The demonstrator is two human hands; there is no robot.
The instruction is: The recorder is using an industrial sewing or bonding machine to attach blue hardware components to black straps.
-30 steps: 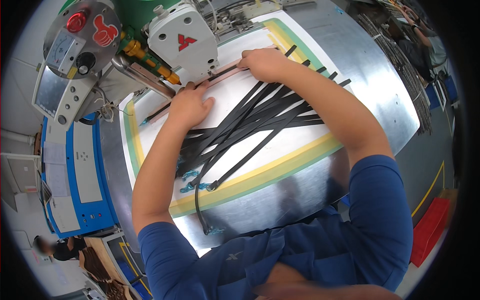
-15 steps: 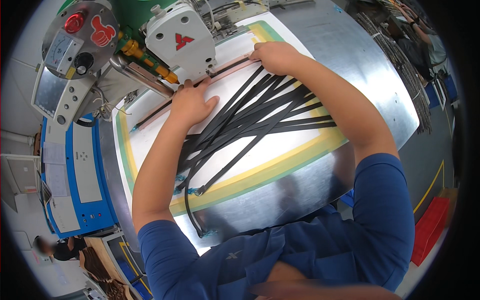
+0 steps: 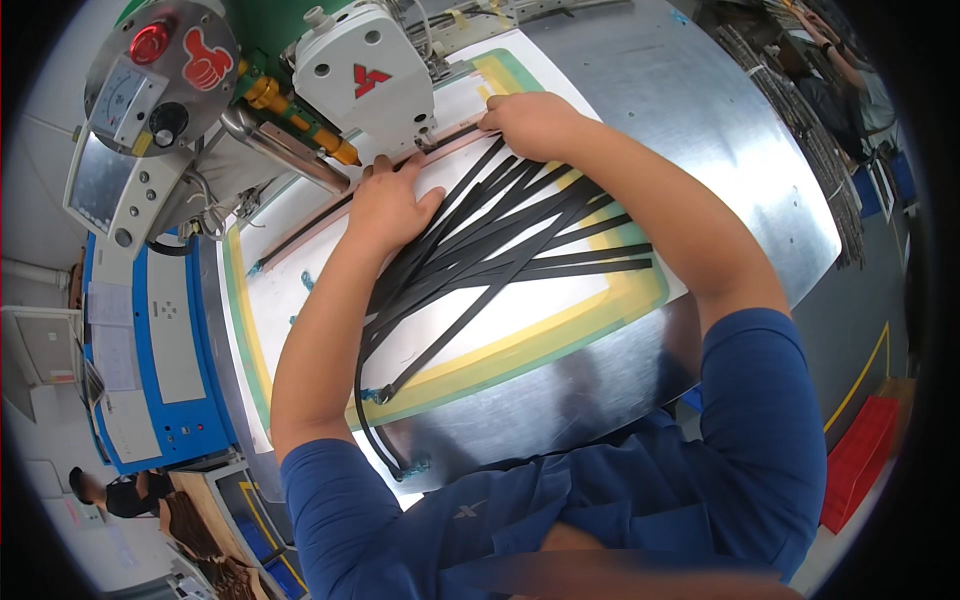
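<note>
A long black strap (image 3: 303,235) lies along a pinkish strip (image 3: 300,250) that runs under the presser area of a white sewing machine head (image 3: 362,90). My left hand (image 3: 393,208) lies on the strip just left of the needle, fingers spread and thumb out. At the strip's right end, the fingertips of my right hand (image 3: 532,122) are closed on its edge; the exact grip is partly hidden. Between my forearms a loose heap of black straps (image 3: 490,235) fans over a white board (image 3: 500,320) edged with yellow and green tape, some with blue-green thread ends.
A round control panel (image 3: 160,80) with a red button and a yellow-tipped cylinder (image 3: 300,120) sit beside the machine head. The metal table (image 3: 680,110) extends right. A blue cabinet (image 3: 165,340) stands left, a red bin (image 3: 862,460) right. Other people are in the background.
The board, with the strip and the strap heap, has slid a little to the left under the machine. My right hand has moved left with it; my left hand is nearly in place.
</note>
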